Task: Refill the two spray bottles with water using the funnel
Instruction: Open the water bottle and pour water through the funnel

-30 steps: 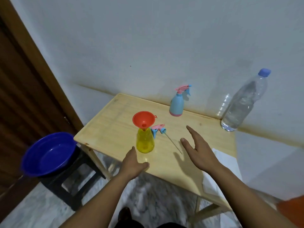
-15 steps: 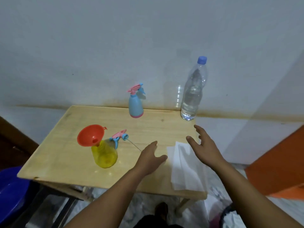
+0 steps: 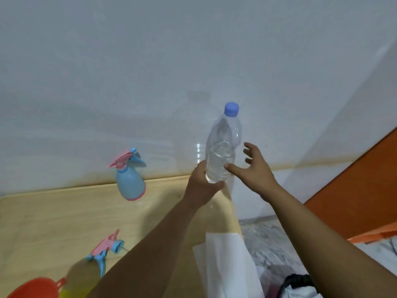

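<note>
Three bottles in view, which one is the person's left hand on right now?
The clear water bottle with the blue cap, at the table's far right corner. The left hand grips its base; the blue spray bottle and yellow one stand untouched.

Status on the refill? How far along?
Early. Done: yellow spray bottle has its spray head off and the funnel beside its top. In hand: left hand grips the capped water bottle; right hand open beside it. Left: uncap, pour, then do the blue spray bottle, head on.
</note>
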